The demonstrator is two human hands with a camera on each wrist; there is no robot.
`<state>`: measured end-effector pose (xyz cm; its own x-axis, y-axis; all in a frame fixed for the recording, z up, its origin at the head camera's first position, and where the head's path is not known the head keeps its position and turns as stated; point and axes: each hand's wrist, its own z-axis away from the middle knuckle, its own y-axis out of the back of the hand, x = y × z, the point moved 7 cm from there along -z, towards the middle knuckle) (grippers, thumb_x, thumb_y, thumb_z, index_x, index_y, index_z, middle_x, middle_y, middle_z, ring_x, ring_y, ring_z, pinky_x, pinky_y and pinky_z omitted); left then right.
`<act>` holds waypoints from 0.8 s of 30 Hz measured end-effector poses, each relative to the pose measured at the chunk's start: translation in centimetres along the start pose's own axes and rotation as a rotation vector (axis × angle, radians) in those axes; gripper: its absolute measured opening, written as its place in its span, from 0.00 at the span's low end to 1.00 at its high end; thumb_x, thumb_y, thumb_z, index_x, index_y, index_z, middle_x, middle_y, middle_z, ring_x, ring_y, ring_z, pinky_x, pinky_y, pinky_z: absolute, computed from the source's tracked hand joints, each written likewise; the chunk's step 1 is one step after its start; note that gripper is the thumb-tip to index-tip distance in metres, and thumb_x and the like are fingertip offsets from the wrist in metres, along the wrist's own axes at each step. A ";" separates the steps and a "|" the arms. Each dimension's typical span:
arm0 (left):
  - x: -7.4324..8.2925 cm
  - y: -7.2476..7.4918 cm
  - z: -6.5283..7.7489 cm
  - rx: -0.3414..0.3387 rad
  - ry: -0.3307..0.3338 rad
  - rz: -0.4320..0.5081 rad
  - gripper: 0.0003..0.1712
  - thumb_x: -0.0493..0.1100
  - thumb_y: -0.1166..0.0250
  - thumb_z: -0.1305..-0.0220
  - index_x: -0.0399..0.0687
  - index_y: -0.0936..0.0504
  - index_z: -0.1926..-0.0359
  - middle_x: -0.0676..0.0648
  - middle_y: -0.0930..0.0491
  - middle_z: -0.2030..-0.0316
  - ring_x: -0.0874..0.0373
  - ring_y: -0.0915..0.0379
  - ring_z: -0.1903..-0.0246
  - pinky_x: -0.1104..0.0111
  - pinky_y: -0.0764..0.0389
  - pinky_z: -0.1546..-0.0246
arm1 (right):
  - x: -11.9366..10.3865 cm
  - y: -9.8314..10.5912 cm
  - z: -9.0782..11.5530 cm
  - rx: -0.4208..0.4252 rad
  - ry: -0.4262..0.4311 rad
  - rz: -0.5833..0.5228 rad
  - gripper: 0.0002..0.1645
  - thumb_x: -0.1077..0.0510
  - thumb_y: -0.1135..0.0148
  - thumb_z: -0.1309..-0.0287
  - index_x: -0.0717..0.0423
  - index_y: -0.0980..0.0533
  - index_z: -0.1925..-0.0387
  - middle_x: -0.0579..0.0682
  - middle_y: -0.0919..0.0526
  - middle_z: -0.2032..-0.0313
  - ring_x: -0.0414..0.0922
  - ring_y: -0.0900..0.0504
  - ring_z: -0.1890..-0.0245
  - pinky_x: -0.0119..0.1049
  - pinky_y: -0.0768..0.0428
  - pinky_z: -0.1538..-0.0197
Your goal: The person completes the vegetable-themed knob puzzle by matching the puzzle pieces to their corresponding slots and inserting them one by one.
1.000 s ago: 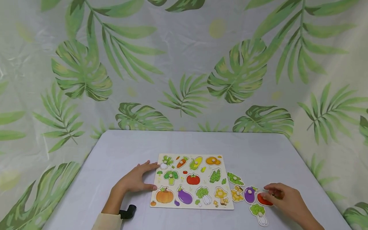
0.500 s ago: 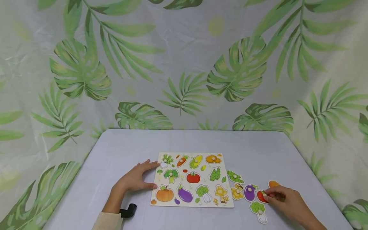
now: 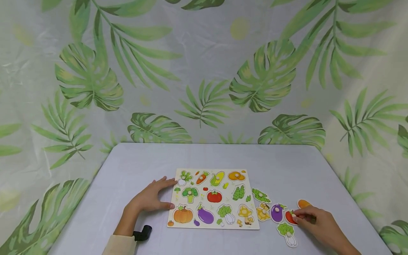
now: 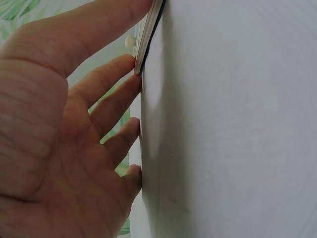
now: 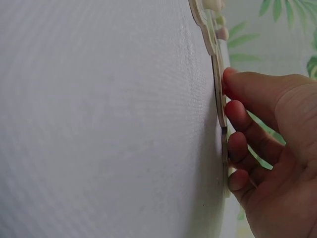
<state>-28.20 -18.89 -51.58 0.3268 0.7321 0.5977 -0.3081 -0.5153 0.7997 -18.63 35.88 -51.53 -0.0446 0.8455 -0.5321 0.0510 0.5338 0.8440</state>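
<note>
A wooden vegetable puzzle board (image 3: 207, 228) lies flat at the middle of the table. My left hand (image 3: 149, 198) is at its left edge, fingers and thumb stretched out and spread; in the left wrist view the fingertips meet the board's side (image 4: 143, 47). To the right of the board, my right hand (image 3: 315, 223) pinches the tomato puzzle piece (image 3: 289, 217) at its knob, with the piece low at the table. Beside it lie an eggplant piece (image 3: 276, 215) and a leafy bok choy piece (image 3: 285, 229). An orange piece (image 3: 304, 203) is partly hidden behind the right hand.
Next to the board's right edge lie a mushroom piece (image 3: 263, 213) and a green vegetable piece (image 3: 256, 193). Several knobbed pieces, such as the corn (image 3: 218, 178), sit in the board's top rows. A black fitting (image 3: 145, 233) shows by the left wrist. Leaf-patterned cloth hangs behind the table.
The right hand's fingers have shifted from lying over the tomato piece to pinching its knob. The orange piece behind the hand has come into view. The left hand stays at the board.
</note>
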 end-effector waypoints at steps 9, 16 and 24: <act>-0.2 0.0 0.0 0.005 -0.009 -0.009 0.50 0.61 0.20 0.51 0.59 0.28 0.26 0.48 0.31 0.25 0.39 0.48 0.21 0.38 0.53 0.20 | 0.2 0.0 0.1 -0.040 -0.063 -0.037 0.13 0.48 0.24 0.42 0.50 0.12 0.58 0.46 0.11 0.59 0.27 0.23 0.67 0.24 0.17 0.64; -0.3 -0.1 0.0 0.009 -0.015 -0.017 0.51 0.62 0.20 0.51 0.59 0.28 0.26 0.48 0.31 0.25 0.38 0.48 0.21 0.37 0.52 0.21 | -0.4 0.7 0.0 0.032 -0.001 -0.015 0.10 0.50 0.23 0.43 0.46 0.11 0.60 0.44 0.12 0.60 0.26 0.25 0.68 0.25 0.20 0.66; -0.2 0.0 0.1 0.001 0.007 -0.014 0.50 0.61 0.20 0.51 0.62 0.28 0.26 0.49 0.32 0.25 0.40 0.49 0.21 0.38 0.53 0.20 | -2.1 1.5 -0.4 0.149 0.152 -0.039 0.09 0.57 0.20 0.48 0.45 0.12 0.64 0.36 0.22 0.74 0.31 0.33 0.76 0.27 0.36 0.76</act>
<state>-28.19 -19.03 -51.65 0.3248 0.7421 0.5863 -0.3027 -0.5057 0.8078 -18.84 34.91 -49.11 -0.1990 0.8190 -0.5382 0.1927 0.5712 0.7979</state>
